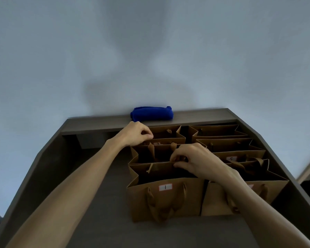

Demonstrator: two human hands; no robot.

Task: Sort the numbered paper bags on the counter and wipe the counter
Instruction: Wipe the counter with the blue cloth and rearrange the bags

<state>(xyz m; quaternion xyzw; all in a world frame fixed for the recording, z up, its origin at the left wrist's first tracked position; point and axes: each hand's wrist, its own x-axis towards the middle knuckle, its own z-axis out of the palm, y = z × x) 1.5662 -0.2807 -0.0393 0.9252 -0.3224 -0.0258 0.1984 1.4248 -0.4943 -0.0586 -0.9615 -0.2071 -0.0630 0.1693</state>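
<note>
Nearest us stands bag 1 (pixel 166 199), our right hand (pixel 195 161) pinching its rear rim, our left hand (pixel 135 134) pinching the middle bag (pixel 156 152).

Hidden labels and cut-off arms

The right hand (pixel 199 161) covers the label of the bag (pixel 240 199) beneath its wrist; the label (pixel 157 143) just under the left hand (pixel 135 134) is too small to read. Both forearms run off the bottom edge.
</note>
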